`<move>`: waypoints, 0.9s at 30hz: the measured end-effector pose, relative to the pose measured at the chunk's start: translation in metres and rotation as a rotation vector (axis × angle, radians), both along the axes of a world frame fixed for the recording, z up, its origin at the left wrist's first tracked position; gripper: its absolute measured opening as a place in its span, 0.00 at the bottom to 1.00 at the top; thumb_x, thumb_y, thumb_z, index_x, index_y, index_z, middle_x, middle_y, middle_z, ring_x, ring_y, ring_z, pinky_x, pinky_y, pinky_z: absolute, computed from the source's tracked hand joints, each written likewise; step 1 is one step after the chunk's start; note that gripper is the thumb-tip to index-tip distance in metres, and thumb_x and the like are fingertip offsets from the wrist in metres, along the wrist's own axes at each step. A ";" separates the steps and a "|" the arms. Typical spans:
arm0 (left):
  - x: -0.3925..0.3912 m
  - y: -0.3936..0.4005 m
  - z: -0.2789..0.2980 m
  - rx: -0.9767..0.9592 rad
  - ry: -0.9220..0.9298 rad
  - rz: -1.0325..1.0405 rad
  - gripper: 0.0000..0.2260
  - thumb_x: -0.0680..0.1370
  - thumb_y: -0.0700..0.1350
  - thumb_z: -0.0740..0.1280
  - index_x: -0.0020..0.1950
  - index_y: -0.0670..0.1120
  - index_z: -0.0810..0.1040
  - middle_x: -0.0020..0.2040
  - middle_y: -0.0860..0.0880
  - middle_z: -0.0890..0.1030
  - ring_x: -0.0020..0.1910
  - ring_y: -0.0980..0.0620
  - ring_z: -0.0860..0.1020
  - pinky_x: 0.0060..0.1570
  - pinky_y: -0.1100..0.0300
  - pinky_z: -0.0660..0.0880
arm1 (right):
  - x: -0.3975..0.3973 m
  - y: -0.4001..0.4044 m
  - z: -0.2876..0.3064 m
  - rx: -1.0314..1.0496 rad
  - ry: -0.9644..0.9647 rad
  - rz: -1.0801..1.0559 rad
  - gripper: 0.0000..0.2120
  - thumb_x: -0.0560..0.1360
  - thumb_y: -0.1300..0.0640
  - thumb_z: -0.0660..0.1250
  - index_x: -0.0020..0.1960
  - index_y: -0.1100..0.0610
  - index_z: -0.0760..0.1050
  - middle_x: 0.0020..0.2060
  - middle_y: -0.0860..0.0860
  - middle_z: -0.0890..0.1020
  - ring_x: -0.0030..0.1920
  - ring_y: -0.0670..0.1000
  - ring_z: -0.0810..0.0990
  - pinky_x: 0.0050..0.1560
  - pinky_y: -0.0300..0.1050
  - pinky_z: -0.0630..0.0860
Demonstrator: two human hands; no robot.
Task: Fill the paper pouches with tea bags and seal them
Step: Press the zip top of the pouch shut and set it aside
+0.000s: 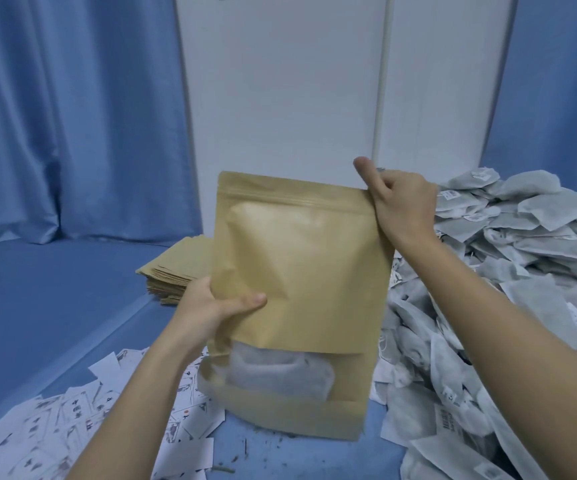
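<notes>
Right hand [403,206] pinches the pouch [297,271] at its zip corner, left hand [211,306] grips the side; light, crinkly paper, bottom-heavy with tea bags.

Pouch stack [172,268] left, tea bags [509,271] right.

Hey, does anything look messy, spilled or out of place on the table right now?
Yes. Dark crumbs and small twigs are scattered on the blue table in front of the standing paper pouch, like spilled tea. White printed slips lie strewn at the left, and the tea bags sit in a loose heap, not stacked.
</notes>
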State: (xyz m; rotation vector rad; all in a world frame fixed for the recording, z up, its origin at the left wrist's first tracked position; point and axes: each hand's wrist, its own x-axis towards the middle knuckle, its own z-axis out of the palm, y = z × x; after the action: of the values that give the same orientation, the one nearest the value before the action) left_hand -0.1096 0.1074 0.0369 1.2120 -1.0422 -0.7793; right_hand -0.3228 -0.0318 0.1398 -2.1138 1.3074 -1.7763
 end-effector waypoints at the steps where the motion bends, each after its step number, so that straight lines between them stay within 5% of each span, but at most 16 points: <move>1: -0.001 -0.002 -0.001 -0.021 0.034 0.014 0.21 0.54 0.43 0.81 0.45 0.44 0.83 0.44 0.46 0.85 0.42 0.50 0.84 0.35 0.62 0.78 | -0.001 -0.002 -0.005 0.081 -0.084 0.100 0.24 0.72 0.31 0.57 0.29 0.49 0.68 0.26 0.47 0.72 0.29 0.44 0.71 0.35 0.36 0.67; 4: 0.002 -0.006 0.003 -0.113 0.218 0.070 0.19 0.55 0.45 0.79 0.44 0.44 0.83 0.45 0.45 0.85 0.42 0.50 0.84 0.36 0.62 0.79 | -0.014 0.005 -0.031 0.529 -0.216 0.613 0.27 0.65 0.33 0.67 0.53 0.52 0.76 0.44 0.46 0.82 0.37 0.42 0.80 0.36 0.37 0.76; 7: 0.002 -0.008 0.013 -0.093 0.379 0.045 0.21 0.63 0.45 0.75 0.55 0.42 0.81 0.51 0.45 0.84 0.47 0.49 0.83 0.39 0.60 0.79 | -0.026 0.015 -0.077 0.808 -0.087 0.924 0.17 0.65 0.45 0.74 0.50 0.53 0.80 0.39 0.47 0.84 0.36 0.45 0.82 0.31 0.36 0.75; 11: 0.002 0.002 0.019 0.074 0.541 -0.078 0.20 0.72 0.51 0.69 0.62 0.43 0.76 0.54 0.46 0.83 0.48 0.49 0.83 0.38 0.58 0.80 | -0.024 0.026 -0.104 0.916 -0.367 0.987 0.16 0.65 0.54 0.71 0.51 0.59 0.78 0.38 0.53 0.83 0.34 0.50 0.82 0.33 0.40 0.78; 14: 0.006 0.025 0.013 -0.012 0.652 -0.325 0.23 0.75 0.57 0.61 0.58 0.41 0.81 0.50 0.43 0.84 0.46 0.46 0.83 0.39 0.58 0.79 | -0.017 0.039 -0.116 0.962 -0.520 1.008 0.17 0.66 0.57 0.68 0.53 0.62 0.76 0.41 0.57 0.80 0.35 0.53 0.80 0.36 0.42 0.77; 16: 0.012 0.037 0.001 -0.077 0.724 -0.319 0.23 0.73 0.59 0.60 0.49 0.43 0.85 0.47 0.46 0.84 0.44 0.48 0.84 0.39 0.59 0.79 | -0.010 0.052 -0.124 1.019 -0.593 1.061 0.13 0.65 0.57 0.69 0.48 0.61 0.79 0.40 0.57 0.82 0.34 0.54 0.81 0.34 0.42 0.78; 22: 0.057 0.044 -0.023 -0.389 1.019 -0.111 0.19 0.79 0.55 0.56 0.53 0.44 0.81 0.55 0.44 0.81 0.53 0.43 0.81 0.52 0.50 0.76 | 0.125 0.066 -0.090 1.158 -0.599 1.096 0.06 0.73 0.61 0.66 0.47 0.63 0.78 0.35 0.57 0.83 0.32 0.53 0.83 0.32 0.44 0.79; 25: 0.090 0.027 -0.011 -0.341 1.130 0.034 0.26 0.81 0.60 0.53 0.67 0.41 0.69 0.64 0.37 0.74 0.63 0.36 0.73 0.60 0.42 0.69 | 0.261 0.071 -0.035 1.153 -0.551 1.136 0.18 0.81 0.51 0.56 0.64 0.63 0.69 0.49 0.60 0.80 0.50 0.60 0.81 0.46 0.50 0.77; 27: 0.111 0.015 -0.003 -0.283 1.114 0.160 0.28 0.82 0.58 0.53 0.76 0.43 0.57 0.70 0.37 0.68 0.64 0.36 0.71 0.54 0.42 0.71 | 0.327 0.079 -0.021 1.209 -0.445 1.139 0.29 0.79 0.41 0.54 0.73 0.58 0.58 0.64 0.58 0.71 0.63 0.62 0.72 0.58 0.55 0.72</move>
State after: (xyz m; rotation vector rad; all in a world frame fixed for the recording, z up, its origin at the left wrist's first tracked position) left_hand 0.0013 0.1223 0.0342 0.4481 -0.1149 -0.9530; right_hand 0.0037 0.0468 0.1185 -1.1458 0.5052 -0.5742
